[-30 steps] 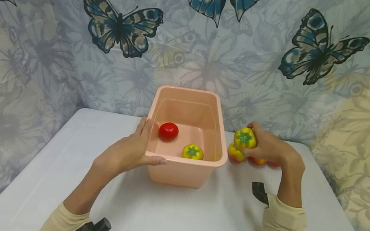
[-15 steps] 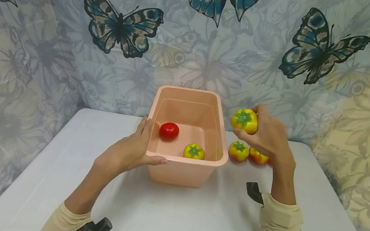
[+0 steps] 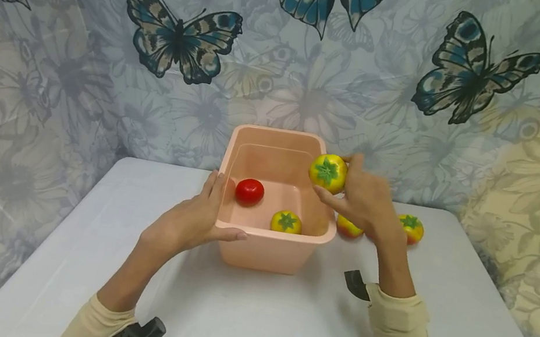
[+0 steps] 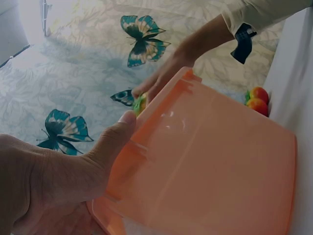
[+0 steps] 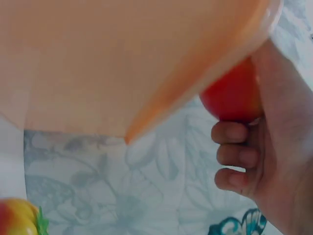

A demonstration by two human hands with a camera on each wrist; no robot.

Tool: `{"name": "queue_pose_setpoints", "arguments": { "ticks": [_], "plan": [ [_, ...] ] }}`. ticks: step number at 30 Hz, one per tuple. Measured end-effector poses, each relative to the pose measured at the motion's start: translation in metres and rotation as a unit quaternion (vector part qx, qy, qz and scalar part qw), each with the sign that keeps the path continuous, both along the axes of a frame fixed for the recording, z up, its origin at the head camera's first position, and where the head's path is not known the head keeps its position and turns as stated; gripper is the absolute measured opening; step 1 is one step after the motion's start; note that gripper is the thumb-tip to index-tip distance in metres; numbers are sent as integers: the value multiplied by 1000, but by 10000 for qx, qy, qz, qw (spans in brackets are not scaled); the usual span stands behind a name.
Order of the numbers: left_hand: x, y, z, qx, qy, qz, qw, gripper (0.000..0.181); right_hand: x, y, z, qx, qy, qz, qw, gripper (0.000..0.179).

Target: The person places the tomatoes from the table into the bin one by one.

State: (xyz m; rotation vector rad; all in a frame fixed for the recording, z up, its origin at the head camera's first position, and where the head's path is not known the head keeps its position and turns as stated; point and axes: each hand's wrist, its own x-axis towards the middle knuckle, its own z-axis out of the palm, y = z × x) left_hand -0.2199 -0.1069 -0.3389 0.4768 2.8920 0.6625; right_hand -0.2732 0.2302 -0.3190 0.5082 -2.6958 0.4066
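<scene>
In the head view, my right hand point(image 3: 368, 202) grips a yellow-and-red tomato point(image 3: 327, 173), green leafy top towards me, over the right rim of a peach plastic bin point(image 3: 262, 250). The right wrist view shows its red underside point(image 5: 234, 95), partly behind the bin wall, with fingers around it. My left hand point(image 3: 188, 217) rests at the bin's front left corner, straight fingers along the left side and thumb along the front rim. Inside the bin lie a red tomato point(image 3: 249, 192) at the left and a yellow one with a green top point(image 3: 287, 222) near the front.
On the white table point(image 3: 246, 318), right of the bin, more tomatoes lie, one close to its wall point(image 3: 349, 227) and another farther right point(image 3: 410, 229), partly behind my right hand and wrist. A butterfly-print backdrop point(image 3: 167, 117) stands behind the table.
My right hand has lifted the tomato from beside the others and carried it left over the bin's right rim. The left hand has stayed at the corner.
</scene>
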Motion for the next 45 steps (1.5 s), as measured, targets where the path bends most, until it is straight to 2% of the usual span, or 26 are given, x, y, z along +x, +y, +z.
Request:
{"name": "queue_pose_setpoints", "arguments": {
  "ticks": [4,6,8,11,14,17,24,29,35,41,45],
  "plan": [
    [0,0,1,3,45,-3,10000,133,-4,-9,-5,3,405,478,9980,86],
    [-1,0,1,-3,60,10,10000,133,-6,-12,-7,-37,640,700,9955,85],
    [-1,1,1,12,56,8,10000,133,-8,-13,-9,-110,841,806,9931,78],
    [-1,1,1,-35,25,10,10000,134,-8,-14,-10,-142,1077,838,9905,59],
    [-1,1,0,-72,48,3,10000,133,-6,-13,-9,-118,1117,839,9901,44],
    [0,0,0,-67,105,-25,9999,132,-4,-10,-7,-103,1044,734,9918,41],
    [1,0,1,-3,-66,81,9999,133,3,4,1,-205,623,484,9967,40],
    [1,0,0,-21,14,26,10000,132,5,19,7,-201,452,368,9981,38],
    [0,0,-1,-75,81,2,9999,131,11,36,17,-332,138,161,9992,41],
    [1,0,1,-27,-85,75,9999,133,12,49,20,-282,37,16,9996,43],
    [1,0,1,-6,-34,24,10000,133,14,61,21,-294,-276,-105,9991,46]
  ]
}}
